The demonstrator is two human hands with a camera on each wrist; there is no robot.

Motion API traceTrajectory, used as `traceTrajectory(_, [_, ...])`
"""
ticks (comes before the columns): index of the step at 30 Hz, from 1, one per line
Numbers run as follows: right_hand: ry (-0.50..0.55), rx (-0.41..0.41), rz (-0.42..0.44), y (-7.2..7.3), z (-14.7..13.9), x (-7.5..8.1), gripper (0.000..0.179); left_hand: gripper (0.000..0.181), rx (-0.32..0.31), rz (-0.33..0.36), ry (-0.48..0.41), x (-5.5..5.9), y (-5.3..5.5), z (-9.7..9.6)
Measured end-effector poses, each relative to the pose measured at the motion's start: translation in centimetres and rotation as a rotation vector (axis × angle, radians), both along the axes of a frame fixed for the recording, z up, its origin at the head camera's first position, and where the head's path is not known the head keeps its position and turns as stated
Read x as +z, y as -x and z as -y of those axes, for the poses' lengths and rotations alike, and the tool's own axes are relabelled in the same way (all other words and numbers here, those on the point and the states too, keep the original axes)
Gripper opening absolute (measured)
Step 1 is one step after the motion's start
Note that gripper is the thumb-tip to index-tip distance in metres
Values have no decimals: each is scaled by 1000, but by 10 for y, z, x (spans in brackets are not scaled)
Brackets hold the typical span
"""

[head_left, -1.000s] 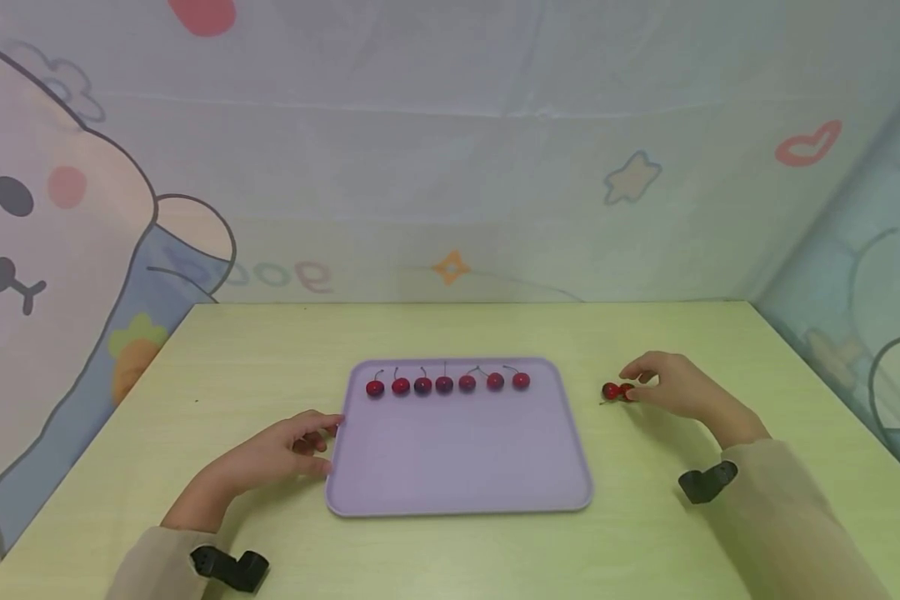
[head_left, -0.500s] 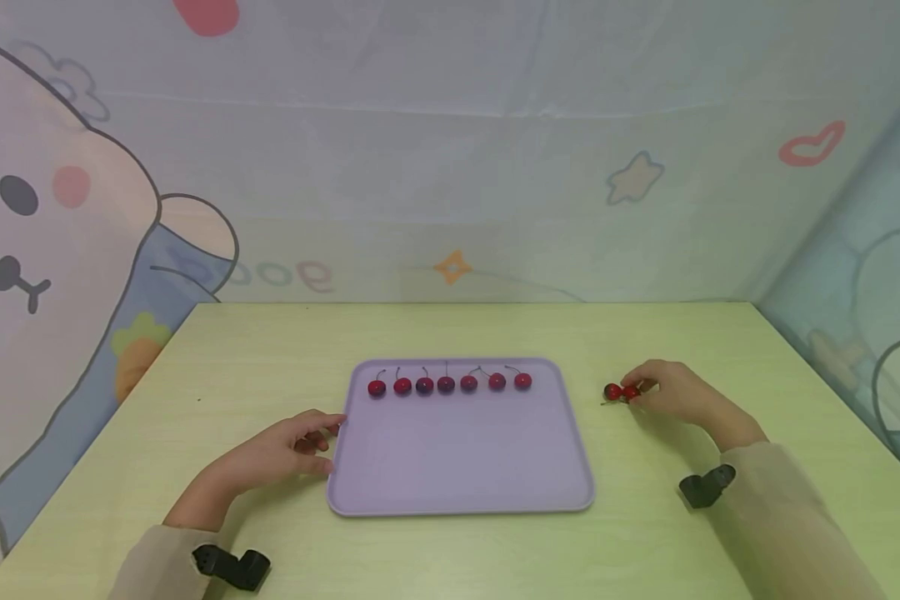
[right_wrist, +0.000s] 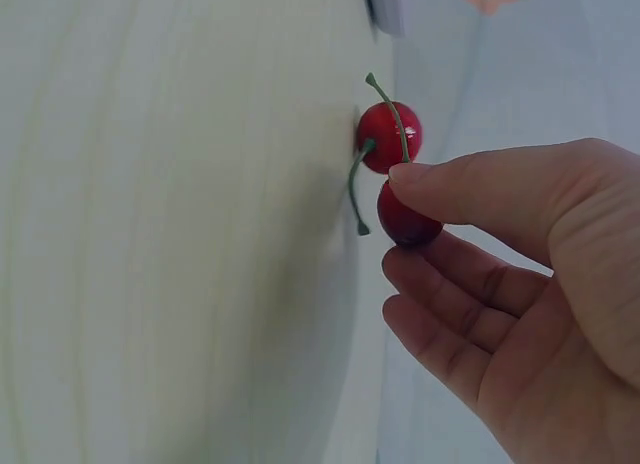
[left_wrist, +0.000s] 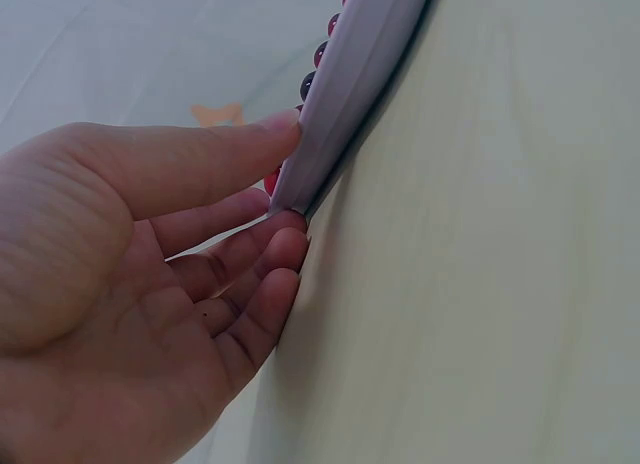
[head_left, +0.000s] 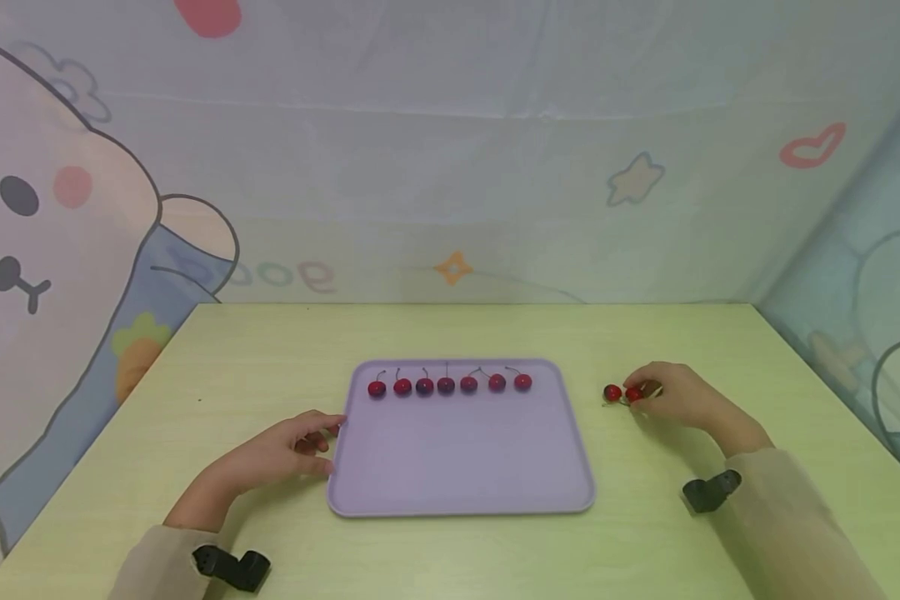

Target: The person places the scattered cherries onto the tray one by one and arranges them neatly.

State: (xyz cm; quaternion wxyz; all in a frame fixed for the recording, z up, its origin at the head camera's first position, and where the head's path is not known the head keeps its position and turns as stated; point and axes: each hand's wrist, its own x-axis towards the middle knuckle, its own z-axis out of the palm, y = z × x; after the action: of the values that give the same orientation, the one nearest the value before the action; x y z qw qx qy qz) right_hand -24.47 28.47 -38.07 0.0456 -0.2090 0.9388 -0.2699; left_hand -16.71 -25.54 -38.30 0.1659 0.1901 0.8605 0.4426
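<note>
In the head view, a lilac tray (head_left: 461,467) lies on the table with a row of several red cherries (head_left: 446,385) along its far side, their stems pointing mostly away. My left hand (head_left: 273,452) rests at the tray's left edge, thumb (left_wrist: 230,164) and index finger touching the rim, the other fingers loosely bent. Right of the tray, my right hand (head_left: 678,396) pinches a cherry (right_wrist: 408,214) between thumb and fingers. A second cherry (right_wrist: 385,134) sits right beside it on the table, with green stems showing near both.
A pale wooden table (head_left: 495,554) carries everything. Behind it hangs a printed cloth (head_left: 420,167) with a cartoon bear at the left. Dark wrist cameras (head_left: 232,568) sit on both sleeves.
My right hand has lowered and closed its fingertips on the right-hand cherry, drawing it slightly right, away from the other cherry. The left hand and tray look unchanged.
</note>
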Motion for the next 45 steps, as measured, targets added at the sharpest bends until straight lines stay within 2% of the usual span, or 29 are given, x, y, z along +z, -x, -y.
traceTrajectory(7, [33, 11, -54, -6, 3, 11, 26, 68, 6, 1, 6, 1, -1, -1])
traceTrajectory(13, [68, 15, -55, -10, 10, 18, 28, 68, -3, 1, -6, 2, -1, -1])
traceTrajectory(21, [124, 43, -57, -7, 28, 23, 25, 68, -10, -4, -11, 1, 0, 1])
traceTrajectory(36, [117, 157, -116, -3, 86, 35, 22, 68, -5, -2, -6, 1, -1, 1])
traceTrajectory(45, [161, 246, -121, -2, 128, 43, 19, 68, -2, 1, -11, 1, -2, 2])
